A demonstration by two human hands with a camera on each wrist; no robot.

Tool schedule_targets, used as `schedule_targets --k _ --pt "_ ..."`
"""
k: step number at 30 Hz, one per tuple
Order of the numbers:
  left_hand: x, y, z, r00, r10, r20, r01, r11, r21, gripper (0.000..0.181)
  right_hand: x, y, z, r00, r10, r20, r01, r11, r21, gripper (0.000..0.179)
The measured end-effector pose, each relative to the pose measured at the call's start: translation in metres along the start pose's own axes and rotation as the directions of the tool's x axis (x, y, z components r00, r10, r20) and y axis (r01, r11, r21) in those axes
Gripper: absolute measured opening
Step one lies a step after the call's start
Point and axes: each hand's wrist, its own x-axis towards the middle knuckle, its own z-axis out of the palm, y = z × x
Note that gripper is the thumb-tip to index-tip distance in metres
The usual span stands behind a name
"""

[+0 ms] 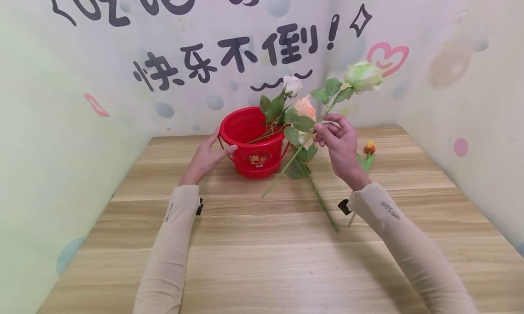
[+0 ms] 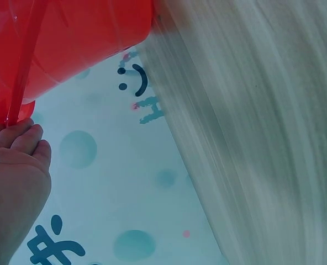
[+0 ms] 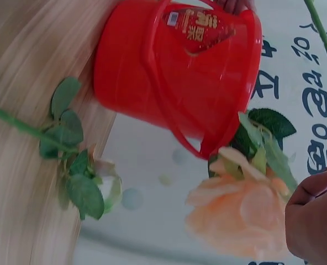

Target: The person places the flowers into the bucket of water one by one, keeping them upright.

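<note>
A red bucket [image 1: 262,157] stands at the back of the table. My left hand [image 1: 206,158] rests against its left side, thumb stretched across the front; in the left wrist view its fingers touch the bucket near the handle's end. My right hand [image 1: 339,143] pinches the green stem of a pale green rose [image 1: 362,77]. The bloom points up and right, and the stem's cut end slants down in front of the bucket. A white rose [image 1: 292,85] and a peach rose [image 1: 305,108] lean over the bucket's right rim, stems inside.
Right of the bucket, another pale rose [image 3: 109,185] lies on the wooden table [image 1: 262,259], its stem towards the front. An orange tulip [image 1: 370,147] lies beyond my right wrist, partly hidden. Printed cloth walls [image 1: 229,95] enclose the table's back and sides.
</note>
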Motion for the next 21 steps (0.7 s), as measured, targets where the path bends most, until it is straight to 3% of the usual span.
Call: schedule_targets --k 13,21 --pt "0.001 0.000 -0.001 1.000 0.001 0.005 -0.001 1.000 0.003 0.099 0.002 0.017 0.023 0.995 0.010 -0.097 -0.018 0.997 -0.079 0.019" --pt "0.000 0.001 0.000 1.000 -0.011 0.005 0.011 1.000 0.001 0.100 0.006 0.024 0.030 0.986 -0.017 -0.165 0.011 0.999 -0.033 0.017"
